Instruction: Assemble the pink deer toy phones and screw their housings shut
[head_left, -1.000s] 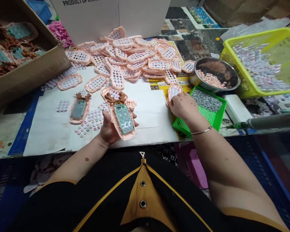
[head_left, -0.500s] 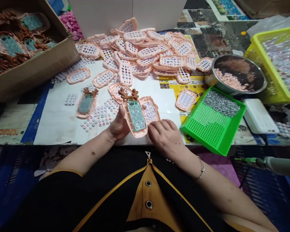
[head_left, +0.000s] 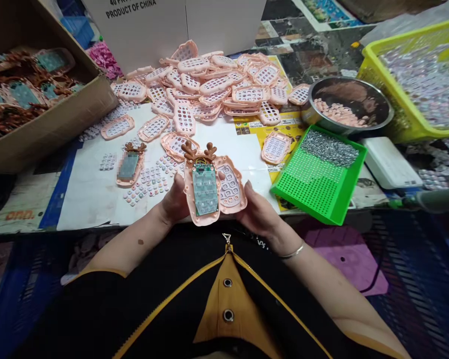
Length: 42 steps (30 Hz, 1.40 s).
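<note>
My left hand point(head_left: 174, 202) grips a pink toy phone half point(head_left: 204, 194) with brown antlers on top and a green circuit board under a clear bluish button sheet. Right beside it, partly overlapped by it, is a matching pink shell point(head_left: 232, 188) with pale buttons set in its inner side. My right hand point(head_left: 261, 215) holds this shell at its lower right edge, thumb up and the other fingers hidden beneath. Another antlered phone half point(head_left: 130, 167), partly blurred, lies on the white sheet to the left, near loose small buttons point(head_left: 149, 183).
Many pink shells point(head_left: 213, 85) are heaped at the back. A carton point(head_left: 75, 107) of antlered halves stands left. To the right are a green tray point(head_left: 322, 172) of screws, a metal bowl point(head_left: 385, 117) of small pink pieces, a yellow basket point(head_left: 374, 60) and a white box point(head_left: 392, 167).
My right hand has turned from knuckles up to thumb up, at the shell's right edge. Both halves have come slightly nearer to me. The camera view has shifted.
</note>
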Tool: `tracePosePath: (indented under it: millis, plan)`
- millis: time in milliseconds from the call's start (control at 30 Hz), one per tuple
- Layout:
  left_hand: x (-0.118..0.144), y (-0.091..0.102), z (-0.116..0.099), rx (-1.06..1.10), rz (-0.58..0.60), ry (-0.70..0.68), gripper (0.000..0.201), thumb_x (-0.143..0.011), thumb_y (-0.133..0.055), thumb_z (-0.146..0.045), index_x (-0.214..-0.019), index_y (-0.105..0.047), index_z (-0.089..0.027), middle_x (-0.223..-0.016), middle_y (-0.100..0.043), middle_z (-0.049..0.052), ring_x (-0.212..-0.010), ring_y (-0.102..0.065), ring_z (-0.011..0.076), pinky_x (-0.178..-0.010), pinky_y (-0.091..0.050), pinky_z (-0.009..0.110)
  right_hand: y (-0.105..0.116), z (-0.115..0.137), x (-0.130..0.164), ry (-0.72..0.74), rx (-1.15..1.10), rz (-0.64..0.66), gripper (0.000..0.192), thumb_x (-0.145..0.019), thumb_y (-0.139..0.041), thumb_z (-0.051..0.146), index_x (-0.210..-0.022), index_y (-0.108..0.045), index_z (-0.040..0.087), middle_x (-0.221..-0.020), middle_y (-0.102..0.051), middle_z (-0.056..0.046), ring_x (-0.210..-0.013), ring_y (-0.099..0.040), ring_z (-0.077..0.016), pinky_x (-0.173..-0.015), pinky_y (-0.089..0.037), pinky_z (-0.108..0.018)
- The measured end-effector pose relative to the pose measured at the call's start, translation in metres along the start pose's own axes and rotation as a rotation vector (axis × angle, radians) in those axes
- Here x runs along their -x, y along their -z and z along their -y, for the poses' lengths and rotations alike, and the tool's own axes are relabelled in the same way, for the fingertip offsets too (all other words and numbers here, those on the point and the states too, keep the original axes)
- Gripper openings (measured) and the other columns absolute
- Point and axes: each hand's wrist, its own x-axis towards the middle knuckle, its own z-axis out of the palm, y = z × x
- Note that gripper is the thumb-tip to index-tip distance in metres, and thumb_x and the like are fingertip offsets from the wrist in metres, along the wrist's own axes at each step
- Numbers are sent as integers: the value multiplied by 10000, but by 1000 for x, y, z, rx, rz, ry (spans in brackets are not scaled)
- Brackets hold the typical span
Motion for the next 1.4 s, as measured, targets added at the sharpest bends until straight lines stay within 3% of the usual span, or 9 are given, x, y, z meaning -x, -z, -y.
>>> tracePosePath:
  millis: [100, 233, 367, 567, 667, 867, 1067, 1267, 1400]
  plan:
    - [4, -4, 2, 25, 50, 28, 848, -555, -679, -891, -1048, -715, -202, -1055, -758, 92, -1220, -637, 399, -985, -541, 512, -5, -13, -2, -76, -217, 160, 606, -770, -640, 765, -1123, -676, 273, -1128, -754, -48, -1113, -695, -254, -935, -586, -444]
    - [7, -10, 1, 29, 71, 51, 858, -530, -708, -879, -1054, -716, -200, -1088, -753, 109, -1268, -601, 416, -1018, -519, 524, -11, -19, 1, -15, -288, 187, 541, -686, -816, 609, -1079, -690, 260, -1149, -755, -49, -1152, -686, -262, -1014, -553, -453]
    - [5, -11, -3, 6, 52, 73, 907, -486, -749, -860, -1076, -718, -172, -1177, -727, 151, -1328, -544, 438, -1064, -475, 557, -15, -14, 3, 91, -265, 95, 617, -629, -877, 514, -1152, -658, 269, -1210, -731, -53, -1186, -668, -268, -1048, -534, -454]
    - [-1, -1, -5, -147, -221, -49, 702, -568, -854, -675, -1059, -751, -184, -1204, -732, 123, -1310, -569, 364, -1081, -458, 477, -17, -2, 1, 198, -79, -169, 692, -629, -891, 467, -1218, -572, 293, -1154, -712, -42, -1013, -699, -223, -939, -579, -408]
    - [-3, -3, -3, -229, -209, -49, 610, -605, -880, -587, -1032, -729, -178, -1046, -760, 100, -1155, -665, 322, -992, -507, 435, -21, 0, -1, 186, 43, -155, 737, -632, -893, 447, -1259, -534, 304, -1172, -672, -51, -923, -693, -199, -821, -605, -377]
    - [-6, -8, -2, -319, -154, -52, 626, -614, -896, -533, -1035, -624, -158, -1000, -733, 97, -993, -722, 291, -806, -568, 363, -28, 4, -2, 150, 163, -122, 813, -606, -899, 446, -1293, -489, 305, -1195, -589, -53, -973, -692, -200, -812, -599, -360]
    - [-5, -11, -3, -311, -117, 6, 628, -647, -906, -427, -1110, -551, -195, -971, -723, 62, -972, -731, 263, -811, -585, 366, -25, 1, -1, 186, 251, -112, 798, -638, -881, 456, -1312, -483, 303, -1157, -588, -50, -1001, -677, -204, -828, -566, -358]
    - [-7, -13, 2, -407, -120, -40, 662, -596, -904, -539, -1053, -587, -180, -1030, -704, 84, -1009, -710, 281, -837, -573, 359, -21, -5, -3, 178, 170, -99, 792, -626, -895, 428, -1302, -499, 312, -1205, -585, -61, -1046, -675, -226, -845, -577, -382]
    - [-7, -12, 5, -431, -120, -41, 752, -550, -889, -617, -1099, -619, -180, -1062, -713, 91, -1027, -698, 264, -876, -556, 342, -18, -7, -3, 152, 70, -76, 749, -601, -912, 441, -1250, -568, 293, -1158, -633, -54, -946, -679, -197, -787, -589, -355]
